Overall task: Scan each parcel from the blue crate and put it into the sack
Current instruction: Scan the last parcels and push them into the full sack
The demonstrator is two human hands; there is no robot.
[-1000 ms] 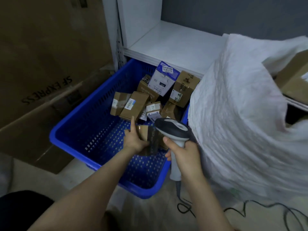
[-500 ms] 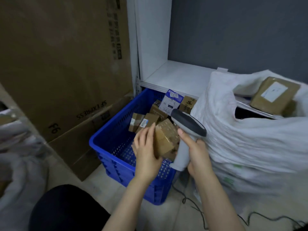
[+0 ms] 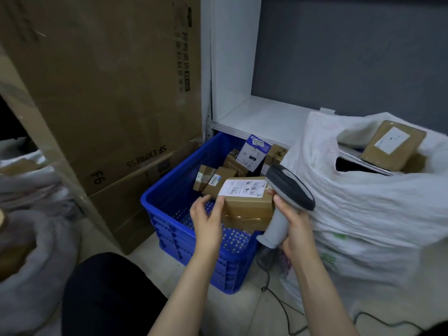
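Parcel [image 3: 247, 202], brown with its white label [image 3: 243, 188] facing up, hangs over the near part of the blue crate [image 3: 169, 190], held at its left end by the left hand [image 3: 206, 221]. The right hand [image 3: 295, 229] wraps the handle of the scanner [image 3: 288, 187], whose head sits over the parcel's right end. It seems best to tip that head down at the barcode and keep fingers off the label. The white sack [image 3: 363, 214] gapes at right. The crate stands on a pale floor [image 3: 155, 260]; cardboard boxes [image 3: 109, 93] stand left, a white shelf [image 3: 261, 117] and grey wall [image 3: 351, 57] far.
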